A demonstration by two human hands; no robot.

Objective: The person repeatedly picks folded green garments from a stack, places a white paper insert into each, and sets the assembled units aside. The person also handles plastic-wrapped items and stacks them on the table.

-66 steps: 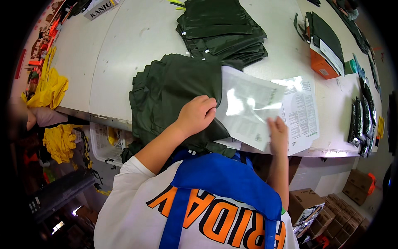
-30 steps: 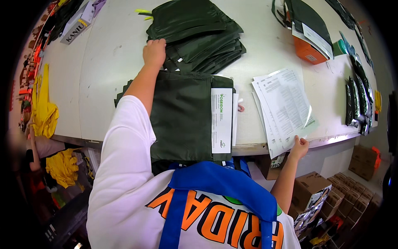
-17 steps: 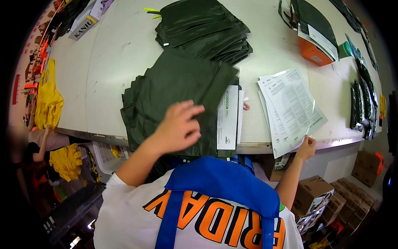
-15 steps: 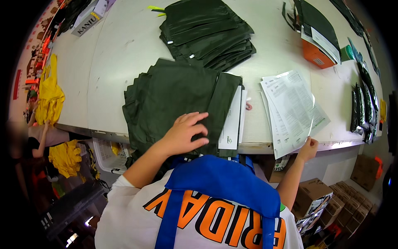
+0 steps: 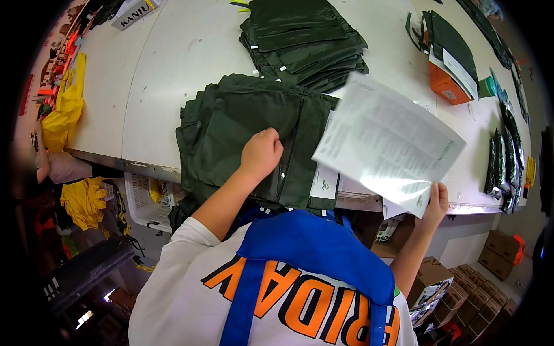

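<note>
A stack of dark green fabric bags lies in front of me, the top one showing a long zipper near its right side. My left hand is closed over the top bag, fingers curled into its fabric beside the zipper. My right hand pinches a printed paper sheet by its near right corner. The sheet is raised and tilted, its far end blurred, and partly covers the bags' right edge. Under it, a white printed card sticks out from the stack. More sheets peek out below.
Another pile of green bags lies farther back. An orange box with papers and a green bag stands at back right, near glossy black packets. A white basket sits below the table's left edge. At far left, another person handles yellow fabric.
My right hand has lifted the sheet off the paper pile and swung it left toward the bags. My left hand has gone from spread to closed, and the top bag's zipper now shows.
</note>
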